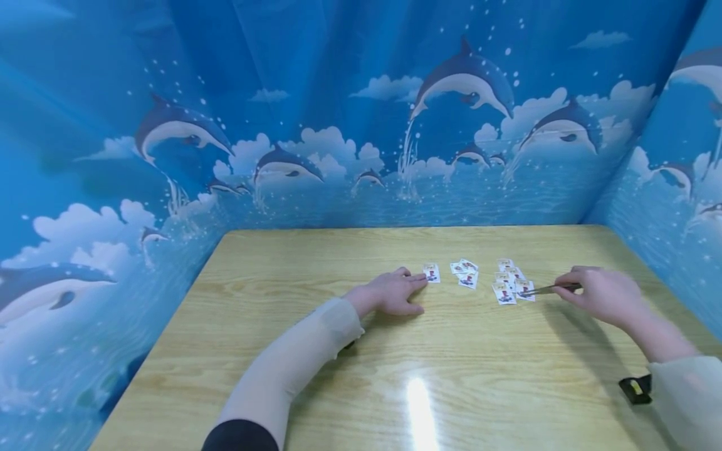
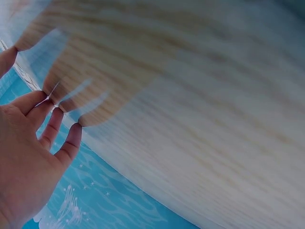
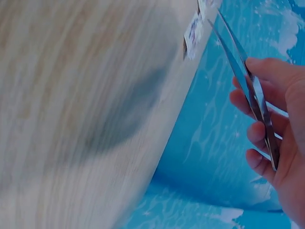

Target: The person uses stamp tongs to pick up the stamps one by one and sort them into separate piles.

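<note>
My left hand (image 1: 395,292) lies low over the table, fingers extended, its fingertips at the left edge of a small white printed card (image 1: 432,274). In the left wrist view the fingertips of that hand (image 2: 35,143) touch the glossy tabletop. My right hand (image 1: 603,294) holds metal tweezers (image 1: 544,290) between thumb and fingers. Their tips reach a printed card (image 1: 525,292) at the lower right of a cluster of several similar cards (image 1: 504,294). In the right wrist view the arms of the tweezers (image 3: 245,86) stand slightly apart at the tips, near a card (image 3: 193,36).
Between the single card and the cluster lies a small overlapping group of cards (image 1: 468,279). The wood-grain table (image 1: 271,275) is bordered behind and at the sides by a blue dolphin-print curtain (image 1: 338,113). A black wrist device (image 1: 635,389) hangs by the right sleeve.
</note>
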A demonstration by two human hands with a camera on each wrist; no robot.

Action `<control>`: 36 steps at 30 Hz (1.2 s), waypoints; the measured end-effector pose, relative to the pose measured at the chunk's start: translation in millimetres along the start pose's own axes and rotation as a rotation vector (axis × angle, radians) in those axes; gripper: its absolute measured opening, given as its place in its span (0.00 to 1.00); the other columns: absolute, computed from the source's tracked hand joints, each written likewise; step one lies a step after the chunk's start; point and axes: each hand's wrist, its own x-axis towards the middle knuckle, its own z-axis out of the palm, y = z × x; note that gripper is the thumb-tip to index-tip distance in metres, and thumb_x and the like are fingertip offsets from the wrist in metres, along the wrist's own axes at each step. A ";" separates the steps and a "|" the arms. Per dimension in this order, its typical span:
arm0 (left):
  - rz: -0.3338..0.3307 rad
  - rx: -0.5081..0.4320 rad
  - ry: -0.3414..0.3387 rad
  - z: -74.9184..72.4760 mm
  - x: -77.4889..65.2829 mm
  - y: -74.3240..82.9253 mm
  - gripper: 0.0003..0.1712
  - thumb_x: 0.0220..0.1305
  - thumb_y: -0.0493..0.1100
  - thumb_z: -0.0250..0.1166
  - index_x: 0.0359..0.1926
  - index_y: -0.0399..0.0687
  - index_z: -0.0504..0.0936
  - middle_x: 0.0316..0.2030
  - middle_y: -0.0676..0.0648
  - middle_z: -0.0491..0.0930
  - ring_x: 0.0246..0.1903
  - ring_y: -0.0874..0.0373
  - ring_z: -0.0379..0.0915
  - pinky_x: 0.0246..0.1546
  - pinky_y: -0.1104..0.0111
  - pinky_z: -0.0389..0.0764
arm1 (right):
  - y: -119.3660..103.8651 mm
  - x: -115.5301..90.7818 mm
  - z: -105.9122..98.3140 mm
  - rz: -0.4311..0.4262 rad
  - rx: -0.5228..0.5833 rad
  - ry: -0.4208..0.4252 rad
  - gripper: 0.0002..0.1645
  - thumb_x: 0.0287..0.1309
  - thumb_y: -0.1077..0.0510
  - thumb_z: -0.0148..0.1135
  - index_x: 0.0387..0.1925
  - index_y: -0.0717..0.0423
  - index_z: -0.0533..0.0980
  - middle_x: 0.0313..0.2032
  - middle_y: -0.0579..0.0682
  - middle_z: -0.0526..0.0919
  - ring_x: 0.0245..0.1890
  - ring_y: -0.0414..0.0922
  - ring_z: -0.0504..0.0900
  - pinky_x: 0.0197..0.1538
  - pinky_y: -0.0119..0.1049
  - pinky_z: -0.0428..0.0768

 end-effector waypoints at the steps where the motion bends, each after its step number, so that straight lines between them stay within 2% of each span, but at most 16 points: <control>1: -0.001 0.000 0.001 0.1 0.2 -0.1 0.42 0.70 0.66 0.50 0.77 0.57 0.50 0.75 0.59 0.47 0.70 0.56 0.48 0.66 0.62 0.60 | 2.9 -0.8 -1.2 0.009 -0.011 0.014 0.13 0.58 0.53 0.67 0.39 0.57 0.86 0.29 0.46 0.82 0.22 0.45 0.78 0.18 0.40 0.68; 5: -0.003 0.000 0.003 0.0 -0.1 0.1 0.42 0.69 0.66 0.50 0.77 0.57 0.50 0.75 0.59 0.48 0.70 0.56 0.48 0.66 0.62 0.59 | 16.6 -4.6 -2.6 0.042 -0.069 0.036 0.14 0.58 0.54 0.66 0.40 0.59 0.85 0.30 0.50 0.82 0.21 0.45 0.78 0.15 0.37 0.64; 11: 0.002 0.001 0.005 -0.8 -2.0 0.8 0.42 0.69 0.66 0.50 0.77 0.57 0.50 0.75 0.59 0.48 0.70 0.55 0.48 0.67 0.62 0.59 | 27.1 -5.3 2.9 0.028 -0.059 0.035 0.13 0.57 0.55 0.67 0.41 0.60 0.84 0.30 0.51 0.82 0.23 0.47 0.78 0.15 0.37 0.66; 20: 0.000 -0.001 0.003 -1.1 -1.2 0.9 0.42 0.69 0.66 0.50 0.77 0.57 0.50 0.75 0.58 0.48 0.70 0.56 0.48 0.66 0.62 0.59 | 24.8 1.4 5.5 0.016 -0.068 0.020 0.13 0.58 0.56 0.65 0.42 0.60 0.84 0.30 0.49 0.81 0.26 0.49 0.80 0.16 0.37 0.66; 28: 0.001 0.007 0.001 -0.5 -1.0 0.9 0.42 0.69 0.66 0.50 0.77 0.57 0.50 0.75 0.58 0.47 0.71 0.55 0.48 0.67 0.62 0.59 | 21.3 4.5 3.7 0.027 -0.055 -0.005 0.15 0.60 0.54 0.64 0.44 0.60 0.83 0.30 0.49 0.81 0.23 0.44 0.76 0.16 0.36 0.65; 36: 0.007 0.000 0.010 -0.3 -0.3 -0.2 0.42 0.69 0.66 0.51 0.76 0.56 0.51 0.75 0.58 0.48 0.70 0.56 0.49 0.66 0.63 0.59 | 16.4 5.6 -3.5 0.018 -0.068 0.054 0.14 0.59 0.56 0.65 0.43 0.60 0.84 0.29 0.48 0.80 0.19 0.41 0.74 0.15 0.36 0.62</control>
